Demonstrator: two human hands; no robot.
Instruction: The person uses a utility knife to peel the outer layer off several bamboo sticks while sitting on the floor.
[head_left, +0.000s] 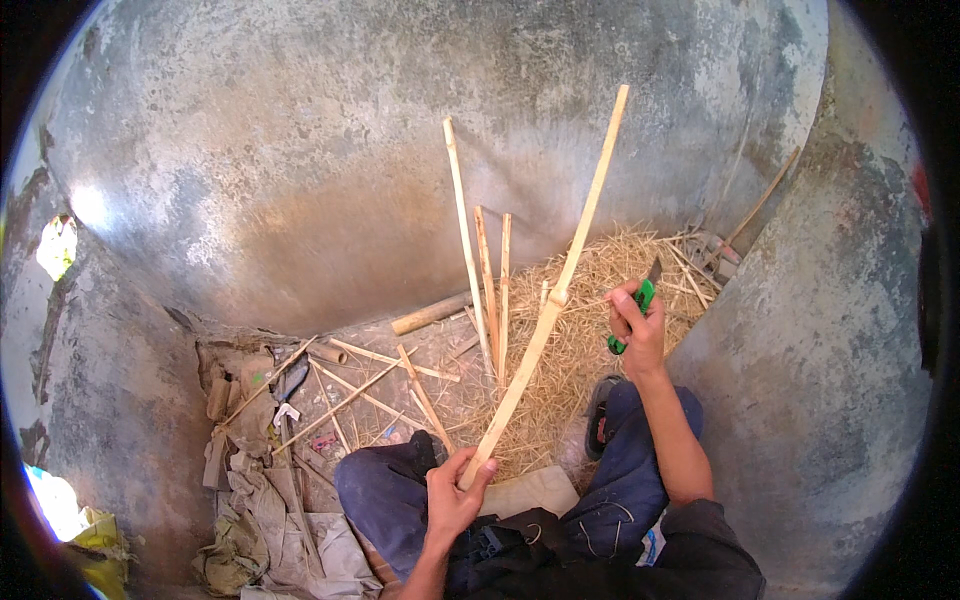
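While the left hand [455, 502] grips the bamboo strip [548, 318] by its near end, the right hand [640, 330] has a green-handled knife [645, 294], blade up and apart from the strip; left fingers closed on bamboo, right fingers closed on the handle; strip slants from the near side of the straw heap [565, 385], across it in view, to a tip past its far edge; knife sits over the heap's right part; three upright sticks [488, 280] stand by its left edge; step in hand looks like dressing the strip, between cuts or sizing it up, can't tell which; next move probably calls for a steady left grip and the blade brought to the strip, maybe at the node [559, 298], stroke kept off the left hand.
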